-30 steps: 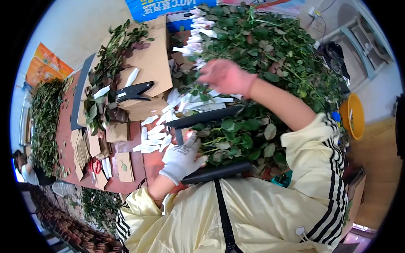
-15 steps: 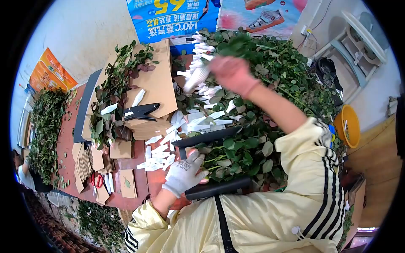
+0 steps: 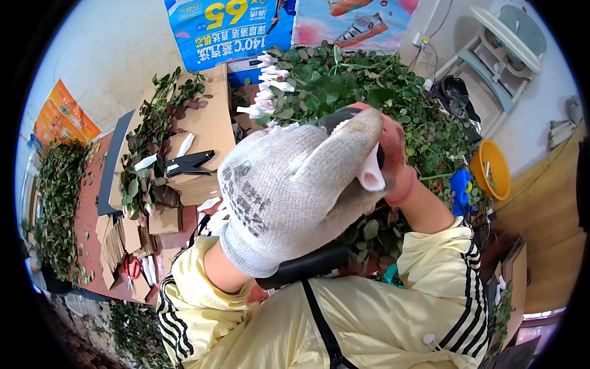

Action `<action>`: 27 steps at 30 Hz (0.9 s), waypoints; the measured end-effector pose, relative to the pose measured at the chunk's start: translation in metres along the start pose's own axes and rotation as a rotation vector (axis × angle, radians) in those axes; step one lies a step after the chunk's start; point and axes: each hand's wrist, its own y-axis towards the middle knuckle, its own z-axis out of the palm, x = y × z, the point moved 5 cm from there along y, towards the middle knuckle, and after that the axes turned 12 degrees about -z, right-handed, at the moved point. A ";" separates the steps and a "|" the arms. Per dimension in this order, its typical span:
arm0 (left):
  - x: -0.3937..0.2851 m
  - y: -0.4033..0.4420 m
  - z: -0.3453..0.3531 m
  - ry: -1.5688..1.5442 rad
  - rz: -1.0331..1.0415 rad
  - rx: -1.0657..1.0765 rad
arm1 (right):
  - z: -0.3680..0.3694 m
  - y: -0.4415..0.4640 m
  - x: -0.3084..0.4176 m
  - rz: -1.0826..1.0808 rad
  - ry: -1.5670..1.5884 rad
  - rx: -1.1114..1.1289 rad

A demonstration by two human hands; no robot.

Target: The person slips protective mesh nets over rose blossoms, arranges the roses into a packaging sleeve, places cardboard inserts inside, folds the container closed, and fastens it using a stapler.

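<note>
Close to the camera, my left hand [image 3: 289,184], in a grey-white knit glove, is closed with its thumb pressed near a white flower sleeve [image 3: 371,174]. The sleeve's open end shows between both hands. Just behind, my right hand [image 3: 398,150], in a pinkish-red glove with dark patches, is closed around the same sleeve; most of its fingers are hidden. Whether a bud sits inside the sleeve cannot be seen. Beyond the hands lies a big heap of leafy rose stems [image 3: 369,80], with white-sleeved heads [image 3: 267,92] along its left side.
At left, a black stapler [image 3: 189,163] rests on stacked cardboard [image 3: 206,138] beside a leafy bunch [image 3: 150,141]. Red scissors [image 3: 131,268] lie near small cardboard pieces. A black padded bar [image 3: 307,265] is in front of my body. A yellow basin [image 3: 490,169] stands at right.
My right hand has come back from the heap toward my body with the white sleeve. My left hand has risen from the table to meet it. The view has shifted slightly.
</note>
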 end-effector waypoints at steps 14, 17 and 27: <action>0.020 -0.095 -0.115 0.165 -0.464 -0.175 | -0.003 -0.030 -0.018 -0.060 -0.373 -0.164; 0.107 -0.119 -0.104 0.473 -0.663 0.586 | 0.006 -0.038 -0.020 0.053 -0.175 -0.064; 0.018 -0.014 -0.025 0.042 -0.004 0.151 | 0.020 -0.052 -0.026 0.314 0.121 0.005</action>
